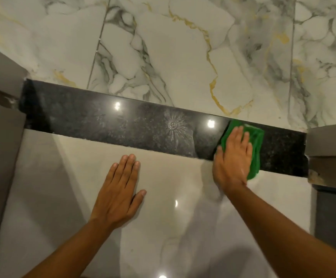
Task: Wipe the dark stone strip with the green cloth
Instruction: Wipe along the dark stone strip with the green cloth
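Note:
A dark speckled stone strip (107,119) runs across the floor from left to right between two door frames. Dusty white marks and a sunburst-shaped smear cover its left and middle parts; the stretch just left of the cloth looks darker and shinier. A green cloth (256,141) lies on the strip near its right end. My right hand (233,155) presses flat on the cloth, fingers pointing away from me. My left hand (121,189) rests flat and open on the pale floor tile in front of the strip, holding nothing.
White marble tiles with grey and gold veins (183,57) lie beyond the strip. Pale glossy tile (173,227) lies on my side. Grey door frames stand at the left (0,121) and right (331,153) ends of the strip.

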A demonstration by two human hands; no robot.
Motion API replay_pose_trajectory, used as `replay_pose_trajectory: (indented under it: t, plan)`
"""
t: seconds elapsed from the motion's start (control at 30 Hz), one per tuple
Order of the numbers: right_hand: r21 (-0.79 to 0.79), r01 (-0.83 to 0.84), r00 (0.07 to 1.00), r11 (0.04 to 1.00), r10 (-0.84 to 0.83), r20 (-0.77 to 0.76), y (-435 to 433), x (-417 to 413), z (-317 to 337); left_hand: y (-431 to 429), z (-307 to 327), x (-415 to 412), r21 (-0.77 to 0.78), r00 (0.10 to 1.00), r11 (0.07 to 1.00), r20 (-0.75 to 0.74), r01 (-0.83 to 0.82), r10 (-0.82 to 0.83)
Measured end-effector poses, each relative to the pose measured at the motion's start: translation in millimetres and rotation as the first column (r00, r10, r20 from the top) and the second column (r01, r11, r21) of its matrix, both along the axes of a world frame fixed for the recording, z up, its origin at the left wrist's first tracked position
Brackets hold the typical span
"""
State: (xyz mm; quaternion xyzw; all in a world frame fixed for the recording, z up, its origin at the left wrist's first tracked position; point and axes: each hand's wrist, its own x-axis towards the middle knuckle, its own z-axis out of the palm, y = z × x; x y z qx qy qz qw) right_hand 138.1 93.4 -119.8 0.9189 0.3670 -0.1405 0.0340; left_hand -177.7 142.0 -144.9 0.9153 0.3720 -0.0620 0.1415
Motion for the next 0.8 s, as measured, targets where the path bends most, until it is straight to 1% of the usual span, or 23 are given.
replay_pose_trajectory:
  t: [0.03, 0.07, 0.1, 0.13, 0.17, 0.2, 0.23, 0.27, 0.3, 0.33, 0.37, 0.4, 0.43, 0.47, 0.5, 0.53, 0.57, 0.6, 0.63, 0.67, 0.7, 0.73, 0.8]
  plan:
    - [0.007, 0.138, 0.99, 0.99, -0.138, -0.01, 34.8, -17.9, 1.5, 2.3, -1.4, -5.6, 0.006, 1.0, 1.0, 0.004, -0.026, 0.025]
    - [0.016, 0.147, 0.989, 0.989, -0.147, -0.007, 63.7, -43.0, 1.4, 5.6, -3.8, -13.3, 0.014, 0.999, 0.999, 0.011, -0.047, 0.047]
    - [0.043, 0.038, 0.999, 0.998, -0.039, 0.013, 77.8, -66.6, -2.8, 9.9, -6.1, -20.7, 0.023, 0.998, 0.998, 0.017, -0.066, 0.066]
    - [0.074, -0.2, 0.98, 0.977, 0.199, 0.024, 75.5, -87.5, -8.0, 15.4, -8.0, -27.5, 0.03, 0.997, 0.996, 0.016, -0.08, 0.079]
    - [0.081, -0.45, 0.892, 0.889, 0.453, -0.015, 59.2, -102.4, -10.3, 21.0, -8.8, -34.4, 0.036, 0.996, 0.995, 0.004, -0.089, 0.089]
    - [0.108, -0.623, 0.773, 0.775, 0.631, -0.069, 36.0, -105.8, -7.7, 25.4, -8.1, -40.6, 0.039, 0.995, 0.995, -0.014, -0.096, 0.096]
    - [0.107, -0.706, 0.688, 0.7, 0.714, -0.126, 16.7, -97.1, -1.6, 29.4, -6.0, -47.4, 0.044, 0.993, 0.993, -0.034, -0.109, 0.11]
    - [0.097, -0.71, 0.681, 0.697, 0.716, -0.156, 5.4, -81.1, 2.6, 32.8, -3.5, -53.4, 0.047, 0.991, 0.991, -0.052, -0.122, 0.125]
    - [0.063, -0.638, 0.753, 0.768, 0.638, -0.16, 2.5, -66.7, 2.9, 35.9, -1.4, -58.4, 0.044, 0.989, 0.99, -0.061, -0.135, 0.137]
    - [0.035, -0.502, 0.856, 0.864, 0.502, -0.125, 11.8, -56.1, 2.9, 38.3, 0.3, -62.8, 0.042, 0.987, 0.988, -0.06, -0.149, 0.151]
    - [0.022, -0.32, 0.945, 0.947, 0.321, -0.066, 34.8, -50.6, 3.4, 40.8, 0.7, -65.5, 0.045, 0.985, 0.986, -0.054, -0.161, 0.163]
    - [0.031, -0.162, 0.986, 0.986, 0.163, -0.019, 65.0, -56.9, 0.9, 43.1, 0.0, -69.3, 0.054, 0.984, 0.984, -0.047, -0.168, 0.171]
    - [0.026, -0.084, 0.996, 0.996, 0.084, -0.018, 94.1, -74.7, 2.6, 44.6, -1.7, -72.8, 0.063, 0.984, 0.983, -0.037, -0.172, 0.174]
    - [0.024, -0.118, 0.993, 0.993, 0.119, -0.015, 115.1, -96.7, 4.3, 45.6, -4.1, -75.5, 0.068, 0.984, 0.982, -0.023, -0.177, 0.179]
    - [0.046, -0.246, 0.969, 0.968, 0.247, -0.013, 123.3, -116.8, 1.6, 46.8, -6.0, -77.6, 0.066, 0.982, 0.98, -0.008, -0.186, 0.187]
    - [0.08, -0.458, 0.888, 0.885, 0.46, -0.004, 118.1, -130.5, -3.0, 47.8, -6.8, -78.7, 0.062, 0.98, 0.979, 0.0, -0.197, 0.197]
    - [0.098, -0.647, 0.758, 0.756, 0.652, -0.032, 102.7, -136.6, -4.6, 48.9, -6.8, -79.9, 0.059, 0.978, 0.976, 0.004, -0.21, 0.21]
    - [0.112, -0.77, 0.623, 0.628, 0.778, -0.078, 83.2, -132.6, -3.4, 49.7, -6.2, -80.6, 0.058, 0.974, 0.972, 0.01, -0.227, 0.227]
    - [0.108, -0.835, 0.526, 0.539, 0.841, -0.127, 66.1, -122.7, 0.2, 50.7, -5.3, -82.3, 0.059, 0.968, 0.967, 0.017, -0.25, 0.249]
    - [0.104, -0.848, 0.501, 0.519, 0.851, -0.16, 54.8, -112.1, 1.7, 51.9, -4.3, -85.0, 0.053, 0.961, 0.96, 0.02, -0.275, 0.274]
    - [0.092, -0.809, 0.562, 0.58, 0.81, -0.17, 50.7, -103.8, 0.3, 52.3, -3.5, -87.2, 0.04, 0.954, 0.953, 0.017, -0.301, 0.3]
    - [0.083, -0.724, 0.672, 0.685, 0.727, -0.144, 58.4, -104.3, -0.6, 53.6, -2.7, -91.6, 0.032, 0.944, 0.943, 0.014, -0.331, 0.33]
    - [0.075, -0.432, 0.899, 0.899, 0.436, -0.04, 105.9, -133.8, -3.7, 58.0, -4.4, -102.2, 0.045, 0.925, 0.924, 0.002, -0.379, 0.379]
